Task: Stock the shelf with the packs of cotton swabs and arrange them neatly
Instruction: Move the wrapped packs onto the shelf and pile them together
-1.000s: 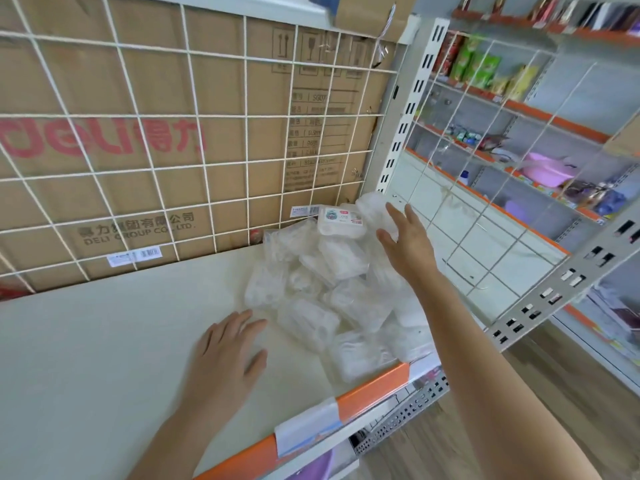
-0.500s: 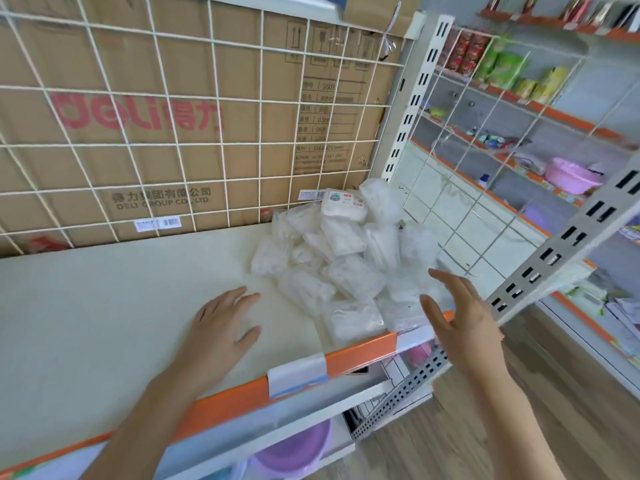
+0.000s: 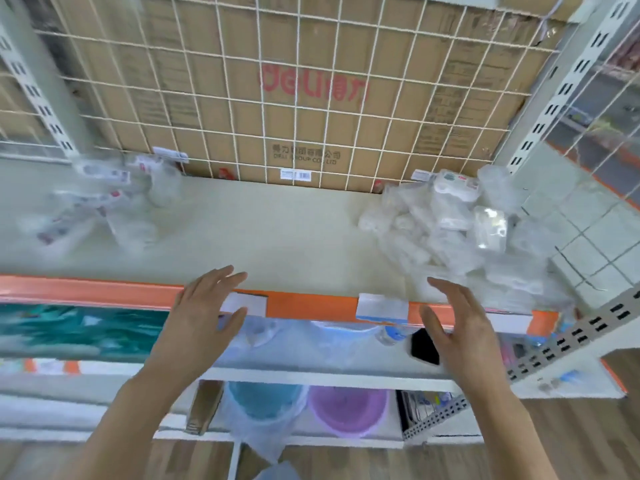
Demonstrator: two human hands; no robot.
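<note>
**Both hands free at the shelf edge, swab packs waiting in a heap**

Here we are at the front of the shelf (image 3: 277, 233), and neither hand has anything in it. The left hand (image 3: 204, 317) hovers over the orange front rail (image 3: 86, 289), fingers (image 3: 221, 277) straight and spread, palm down. The right hand (image 3: 460, 327) hangs level with it, fingers (image 3: 446, 289) loosely extended, thumb out, gripping nothing.

The work sits at the back right: a heap of cotton swab packs (image 3: 457, 230) jumbled against the wire grid (image 3: 311, 98) and the right upright, tilted every which way and spilling toward the rail. Over on the left lies a looser scatter of clear packets (image 3: 104, 202), too blurred to identify.

Now, how will these handle? They look light, clear plastic shells, fairly stiff but smooth, so likely slippery against each other. Pull one from the bottom and the heap could slide toward the edge. My read: take from the top, pinch each pack across its short sides with thumb and fingers, and set it flat in a row on the bare middle of the shelf. Nothing looks fragile, though a hard squeeze could dent a shell.
</note>
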